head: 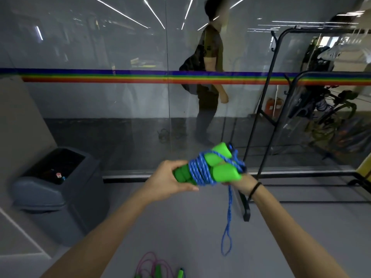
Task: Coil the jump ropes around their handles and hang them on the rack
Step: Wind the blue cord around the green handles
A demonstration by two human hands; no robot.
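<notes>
Indoors, grey floor (180, 227), glass wall (100, 107), black rack (261, 127), left hand (170, 177) gripping green handles (224, 173), right hand (241, 184) holding blue rope (200, 171).

Things on the smooth grey floor (180, 227)
A dark grey plastic bin (58, 189) stands on the left, a black metal rack (246, 205) on the right, and a pink jump rope with green handles (152, 265) lies near.

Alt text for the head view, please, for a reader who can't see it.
The left hand and right hand grip bright green plastic handles wound with blue braided rope, one loop dangling. A black metal rack stands at right.
</notes>
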